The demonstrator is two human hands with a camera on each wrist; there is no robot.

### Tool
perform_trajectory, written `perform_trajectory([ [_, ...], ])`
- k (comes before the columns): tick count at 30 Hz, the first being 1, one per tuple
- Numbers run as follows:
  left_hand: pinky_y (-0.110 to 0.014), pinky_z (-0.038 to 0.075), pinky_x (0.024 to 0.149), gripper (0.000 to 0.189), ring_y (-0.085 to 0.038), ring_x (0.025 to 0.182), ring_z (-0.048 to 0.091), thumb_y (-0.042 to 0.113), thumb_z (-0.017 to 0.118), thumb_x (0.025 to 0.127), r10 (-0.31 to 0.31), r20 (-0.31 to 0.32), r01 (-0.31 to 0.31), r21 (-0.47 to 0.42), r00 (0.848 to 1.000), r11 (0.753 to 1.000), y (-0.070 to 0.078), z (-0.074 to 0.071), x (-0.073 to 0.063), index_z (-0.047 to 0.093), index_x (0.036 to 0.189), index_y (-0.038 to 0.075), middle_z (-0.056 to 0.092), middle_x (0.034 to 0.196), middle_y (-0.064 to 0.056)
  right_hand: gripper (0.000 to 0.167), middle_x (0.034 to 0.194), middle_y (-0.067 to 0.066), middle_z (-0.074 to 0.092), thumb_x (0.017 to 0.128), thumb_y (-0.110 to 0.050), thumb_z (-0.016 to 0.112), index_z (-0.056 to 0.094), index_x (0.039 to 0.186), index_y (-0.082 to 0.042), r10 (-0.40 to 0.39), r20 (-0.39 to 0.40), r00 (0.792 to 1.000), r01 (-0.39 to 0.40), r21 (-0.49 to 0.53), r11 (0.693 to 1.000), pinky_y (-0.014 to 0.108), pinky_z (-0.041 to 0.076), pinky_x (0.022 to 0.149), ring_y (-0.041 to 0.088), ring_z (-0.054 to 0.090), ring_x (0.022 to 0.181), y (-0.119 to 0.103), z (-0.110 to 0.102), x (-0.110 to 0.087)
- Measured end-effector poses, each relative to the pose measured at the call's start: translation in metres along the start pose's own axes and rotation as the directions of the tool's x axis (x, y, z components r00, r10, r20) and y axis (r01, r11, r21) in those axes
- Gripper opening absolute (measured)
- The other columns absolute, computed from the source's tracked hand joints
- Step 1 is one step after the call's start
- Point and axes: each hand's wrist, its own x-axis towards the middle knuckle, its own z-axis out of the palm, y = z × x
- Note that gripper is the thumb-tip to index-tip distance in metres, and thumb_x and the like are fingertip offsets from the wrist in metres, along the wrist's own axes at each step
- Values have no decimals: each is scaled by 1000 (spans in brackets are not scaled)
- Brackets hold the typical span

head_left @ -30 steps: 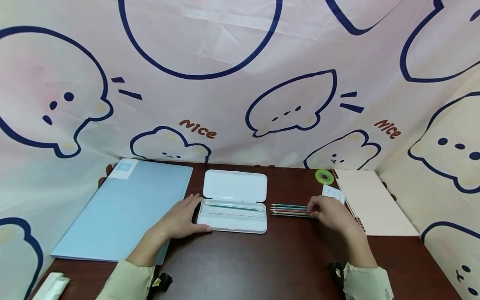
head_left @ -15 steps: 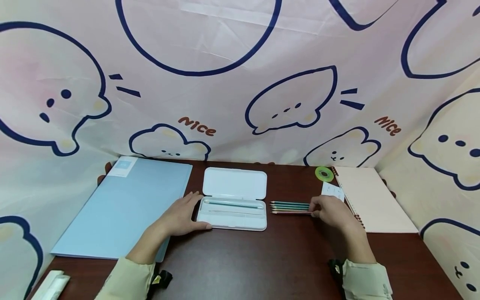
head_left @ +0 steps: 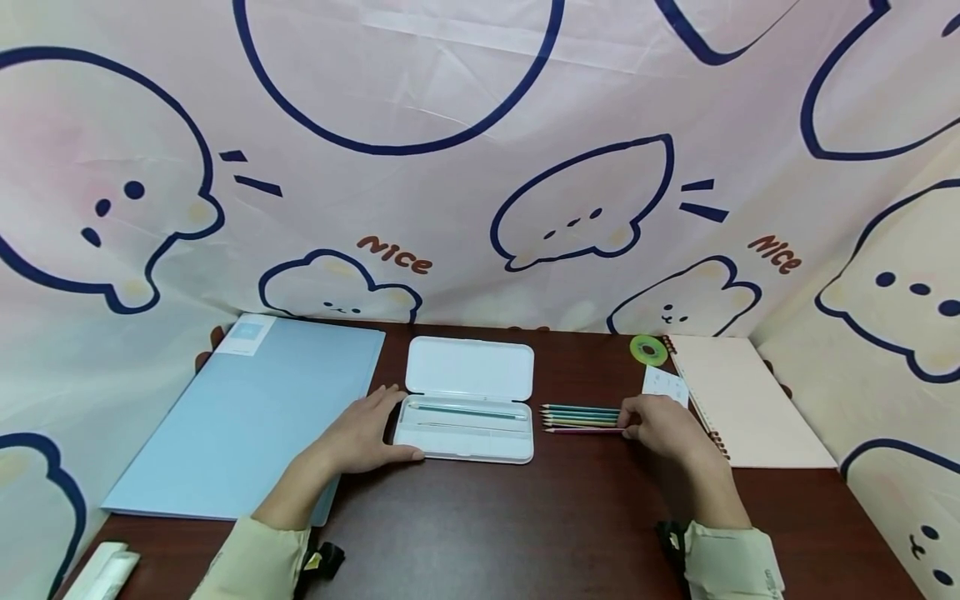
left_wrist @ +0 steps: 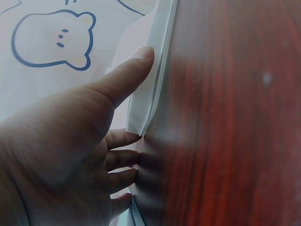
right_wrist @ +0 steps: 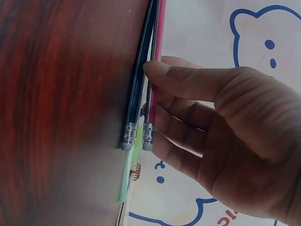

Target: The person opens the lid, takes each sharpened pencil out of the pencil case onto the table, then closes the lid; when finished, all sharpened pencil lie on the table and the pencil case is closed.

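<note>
A person's right hand (head_left: 663, 427) pinches a pink pencil (head_left: 581, 431) toward its eraser end, its grip narrowed on the shaft between thumb and fingers, at a dark-topped bench (head_left: 480, 533). Holding it there seems a way to leave the sharpened tip free, pointing at the white case (head_left: 468, 446). From where I stand, the pencil lies just in front of a bunch of pencils (head_left: 581, 413), side by side with points facing the same way, perhaps so that each can be taken singly.

The left hand (head_left: 367, 433) is spread wide at the case's left end, thumb along the front edge, its grip apparently steadying the tray rather than clasping it. The lid (head_left: 470, 369) is laid back, leaving the tray accessible; a single green pencil (head_left: 465, 410) lies inside. A blue folder (head_left: 277, 400) and a spiral notebook (head_left: 750, 400) flank the work, seemingly kept to the sides for room.

Half a second ago the pink pencil lay close against the bunch; now a slim gap parts them. The left hand and case have hardly shifted.
</note>
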Motion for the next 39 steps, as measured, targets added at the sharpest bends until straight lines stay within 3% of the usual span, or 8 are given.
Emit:
perform_trajectory([
  [8,-65,33,116,98,-48,148,33,64,78,78,2,5,-1,-6,1000,1000,-2,2,2,45,149,6,38,159,-27,15,73,-4,62,89,-9,74,68,82,-20,36,28,999,-36,7,999,33,42,65,16,50,69,-1,4,0],
  [23,-65,34,115,99,-47,148,34,65,78,77,10,-5,-10,5,1000,1000,-4,3,3,46,149,6,39,158,-25,12,72,-2,57,88,-8,73,66,85,-17,76,86,993,-79,28,996,33,40,65,17,51,71,-2,2,0],
  [39,-64,34,115,99,-47,147,35,65,79,76,18,-9,-17,12,1000,1000,-3,2,2,46,148,5,41,157,-25,12,73,-2,57,88,-4,70,67,87,-15,59,64,996,-60,10,998,33,40,66,17,51,73,-2,2,1],
])
